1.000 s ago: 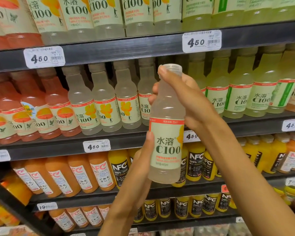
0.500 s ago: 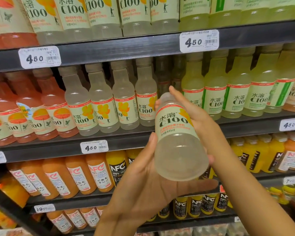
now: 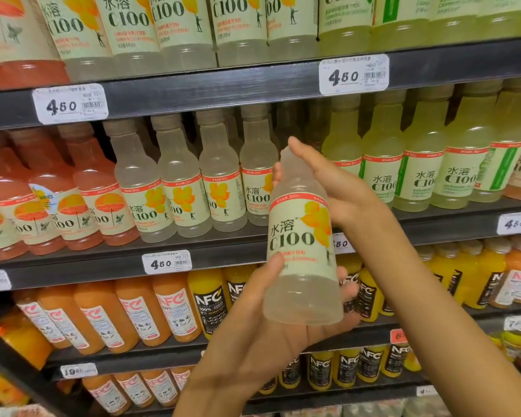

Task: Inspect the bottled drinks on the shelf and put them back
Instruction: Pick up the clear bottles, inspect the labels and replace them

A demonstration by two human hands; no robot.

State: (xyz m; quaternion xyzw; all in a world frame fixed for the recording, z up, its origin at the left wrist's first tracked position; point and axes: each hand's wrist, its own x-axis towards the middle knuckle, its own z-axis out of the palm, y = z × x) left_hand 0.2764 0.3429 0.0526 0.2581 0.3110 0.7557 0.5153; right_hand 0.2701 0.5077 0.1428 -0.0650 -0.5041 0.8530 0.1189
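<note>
A pale bottle (image 3: 303, 251) with a cream label marked C100 and a yellow flower print is held nearly upright in front of the shelf (image 3: 193, 260), its top leaning slightly away towards the middle row. The left hand (image 3: 271, 326) supports it from below: the palm cups the base, the thumb lies across the lower edge of the label, and the fingertips show past the bottle's right side. The right hand (image 3: 337, 188) holds the neck from the right and behind, one finger reaching up alongside the cap. Directly behind the bottle, the middle row holds matching pale bottles (image 3: 181, 188) to the left and greenish bottles (image 3: 415, 170) to the right. A price tag (image 3: 166, 262) reading 4.50 sits on the shelf edge just left of the held bottle. Orange and yellow juice bottles (image 3: 163, 311) stand on the row beneath.
</note>
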